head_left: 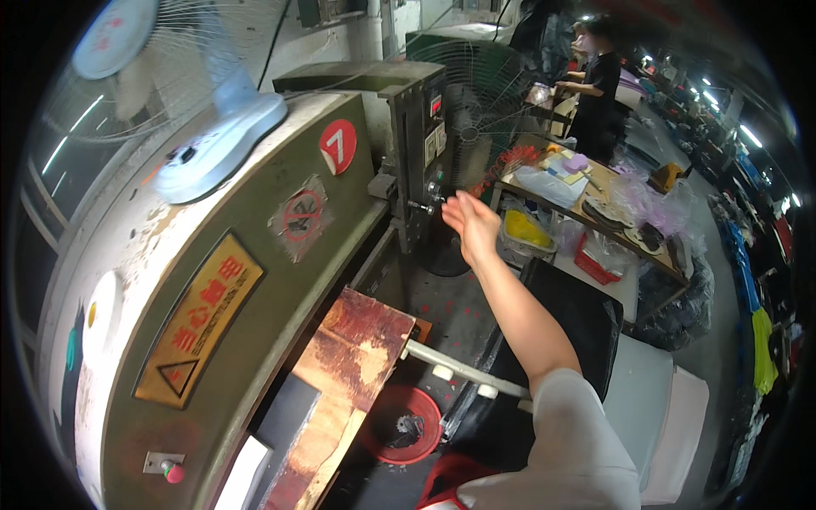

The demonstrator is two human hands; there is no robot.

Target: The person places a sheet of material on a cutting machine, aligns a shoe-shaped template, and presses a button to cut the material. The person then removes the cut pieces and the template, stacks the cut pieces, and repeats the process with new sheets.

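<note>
My right hand [472, 225] is stretched out in front of me, fingers apart and holding nothing. It hovers just right of the grey control box [425, 144] on the big green press machine [255, 280], close to the knobs [433, 191] on the box's side, without clearly touching them. My forearm and white sleeve [578, 433] run back to the lower right. Below the arm lie a rusty brown board [357, 353] on the machine bed and a white bar [459, 371] sticking out from it. My left hand is out of sight.
A pale blue fan [212, 144] stands on the machine's hood, a larger cage fan [476, 102] behind the control box. A red disc [399, 425] lies on the floor. To the right are a black bin [586, 319], white blocks [671, 416] and a cluttered worktable [595, 208] with a person in black [599, 93] behind it.
</note>
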